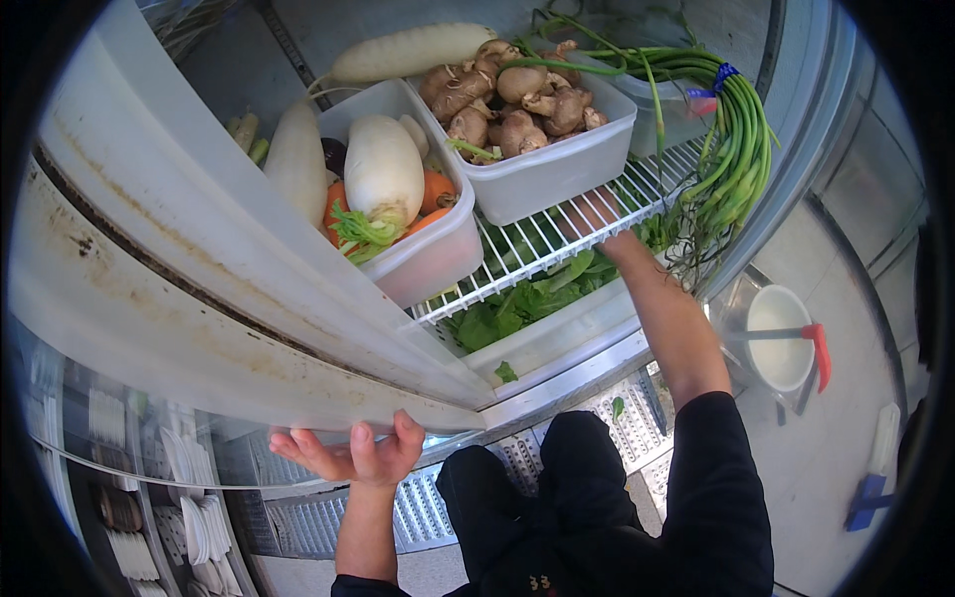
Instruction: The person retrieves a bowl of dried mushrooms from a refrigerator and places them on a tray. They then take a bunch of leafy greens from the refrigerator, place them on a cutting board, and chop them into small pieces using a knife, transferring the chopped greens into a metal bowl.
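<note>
My left hand (369, 451) is at the edge of a stained white refrigerator door (246, 298), fingers apart, fingertips touching or close to it. My right hand (595, 213) reaches in beneath a white wire shelf (537, 257); the wires partly cover it, and its fingers are hidden. Around that hand are leafy greens (522, 306) in a white bin (574, 332). Above it, a plastic container (556, 186) of shiitake mushrooms (515, 97) stands on the shelf. Beside that, another container (440, 254) holds a white radish (384, 168) and carrots (440, 190).
Green garlic stems (739, 149) tied with blue tape hang over the shelf's right end. More radishes (410, 52) lie behind the containers. A white bowl (780, 336) and a red-handled tool (817, 351) are at right. Stacked white dishes (198, 522) fill shelves at lower left. Metal grating (425, 507) covers the floor.
</note>
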Demonstrator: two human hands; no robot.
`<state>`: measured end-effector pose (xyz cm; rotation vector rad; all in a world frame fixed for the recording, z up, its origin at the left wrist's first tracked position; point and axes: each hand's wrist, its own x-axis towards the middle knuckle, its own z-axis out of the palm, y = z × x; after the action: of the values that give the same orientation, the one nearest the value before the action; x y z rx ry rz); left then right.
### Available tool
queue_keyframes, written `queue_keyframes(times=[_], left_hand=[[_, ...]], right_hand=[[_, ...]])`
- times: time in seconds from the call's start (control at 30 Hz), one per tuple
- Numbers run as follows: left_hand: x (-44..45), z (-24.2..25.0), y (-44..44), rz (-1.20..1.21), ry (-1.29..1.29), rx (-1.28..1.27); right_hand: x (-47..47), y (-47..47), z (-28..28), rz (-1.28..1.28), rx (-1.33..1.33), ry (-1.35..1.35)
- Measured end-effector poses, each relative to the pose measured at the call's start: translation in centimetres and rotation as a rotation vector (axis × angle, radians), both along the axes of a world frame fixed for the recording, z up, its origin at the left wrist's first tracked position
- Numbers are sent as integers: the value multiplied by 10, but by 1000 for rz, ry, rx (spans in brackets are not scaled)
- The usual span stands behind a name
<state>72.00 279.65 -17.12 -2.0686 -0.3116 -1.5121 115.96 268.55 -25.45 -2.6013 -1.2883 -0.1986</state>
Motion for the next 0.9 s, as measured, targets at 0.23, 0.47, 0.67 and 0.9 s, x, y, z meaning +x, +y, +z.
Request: queue_keyframes(times=[0.23, 0.47, 0.67, 0.9], left_hand=[[-3, -1, 1, 11, 17, -3], [-2, -1, 1, -3, 7, -4], [-4, -1, 0, 8, 20, 8], [-3, -3, 2, 8, 7, 7]], right_hand=[[-25, 40, -43, 119, -194, 98], [-21, 43, -59, 133, -245, 148], [-18, 48, -55, 94, -185, 121], [3, 31, -21, 38, -81, 87]])
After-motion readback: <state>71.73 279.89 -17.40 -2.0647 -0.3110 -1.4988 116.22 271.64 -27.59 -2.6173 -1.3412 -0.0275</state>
